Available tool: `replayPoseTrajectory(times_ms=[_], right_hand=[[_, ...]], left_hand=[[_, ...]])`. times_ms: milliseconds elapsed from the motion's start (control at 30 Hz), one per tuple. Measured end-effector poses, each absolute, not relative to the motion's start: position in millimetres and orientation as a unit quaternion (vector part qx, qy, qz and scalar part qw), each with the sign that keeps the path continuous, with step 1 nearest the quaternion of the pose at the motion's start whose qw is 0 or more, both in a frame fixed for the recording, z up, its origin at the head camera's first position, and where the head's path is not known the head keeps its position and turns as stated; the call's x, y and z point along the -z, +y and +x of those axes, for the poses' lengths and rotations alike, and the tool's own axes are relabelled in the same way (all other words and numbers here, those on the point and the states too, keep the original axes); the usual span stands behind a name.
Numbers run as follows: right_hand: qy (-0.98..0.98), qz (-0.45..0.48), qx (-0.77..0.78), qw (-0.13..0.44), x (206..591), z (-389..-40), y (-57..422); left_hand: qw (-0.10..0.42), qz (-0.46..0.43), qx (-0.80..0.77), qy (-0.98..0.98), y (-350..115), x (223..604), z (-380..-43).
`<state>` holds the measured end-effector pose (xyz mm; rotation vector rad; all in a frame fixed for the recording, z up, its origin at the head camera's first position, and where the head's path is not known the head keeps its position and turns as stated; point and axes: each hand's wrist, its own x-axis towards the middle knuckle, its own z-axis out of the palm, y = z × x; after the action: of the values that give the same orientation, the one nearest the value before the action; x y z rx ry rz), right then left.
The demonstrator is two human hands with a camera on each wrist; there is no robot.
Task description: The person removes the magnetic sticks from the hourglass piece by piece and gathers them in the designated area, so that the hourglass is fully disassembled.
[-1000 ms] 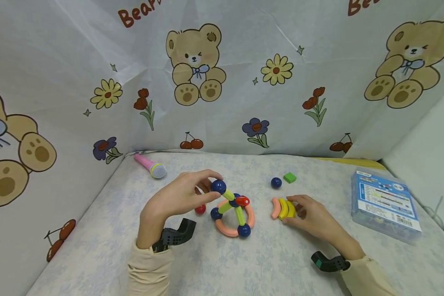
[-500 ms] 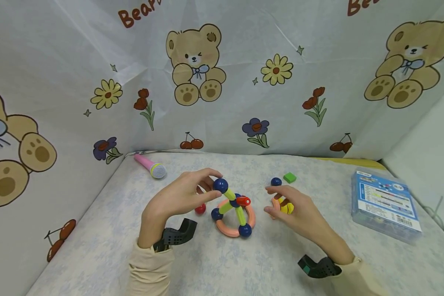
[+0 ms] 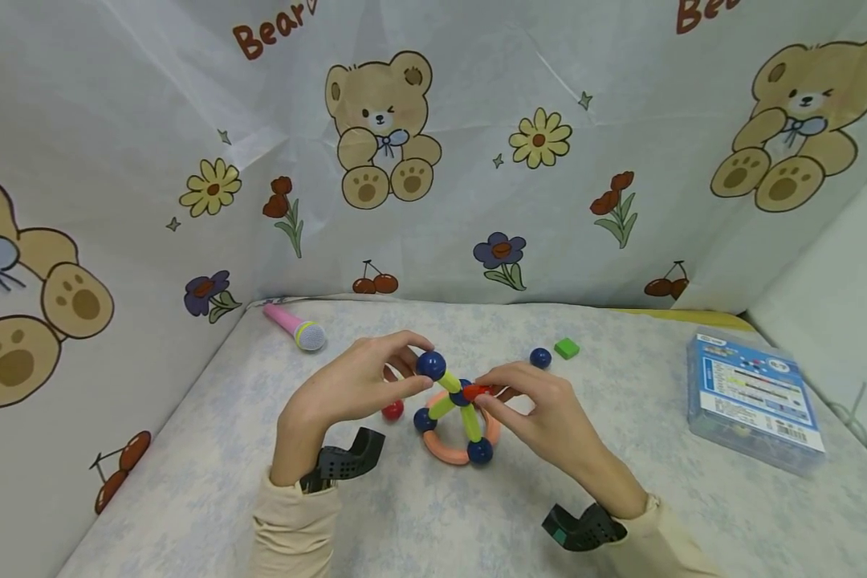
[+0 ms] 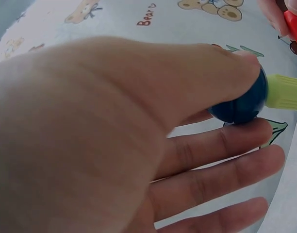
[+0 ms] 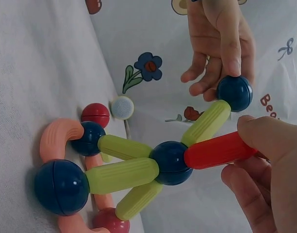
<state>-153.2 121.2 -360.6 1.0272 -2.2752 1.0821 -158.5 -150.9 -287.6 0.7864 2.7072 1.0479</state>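
Two hands on the half-built model mid-surface: left hand [image 3: 347, 385] pinches top ball [image 3: 430, 364], right hand [image 3: 542, 413] pinches red rod [image 5: 219, 149] at hub; spare ball [image 3: 539, 358], cube [image 3: 567, 348] unused far right.

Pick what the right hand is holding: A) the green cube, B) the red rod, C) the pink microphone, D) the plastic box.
B: the right hand pinches the red rod, which is joined to the centre blue ball.
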Motion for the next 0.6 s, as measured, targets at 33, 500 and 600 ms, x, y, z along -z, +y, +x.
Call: replayPoseTrajectory(times_ms=[33, 500, 600], right_hand=[[-0.819, 0.366, -0.388, 0.209, 361, -153, 121], [-0.823, 0.354, -0.382, 0.227, 364, -155, 122], [-0.824, 0.354, -0.381, 0.227, 364, -156, 122]], left_hand=[[0.067, 0.260, -0.347, 0.899, -151, 288, -158], [0.072, 0.262, -0.339, 0.901, -159, 289, -160], [0.069, 0.240, -0.329, 0.911, -163, 293, -163]])
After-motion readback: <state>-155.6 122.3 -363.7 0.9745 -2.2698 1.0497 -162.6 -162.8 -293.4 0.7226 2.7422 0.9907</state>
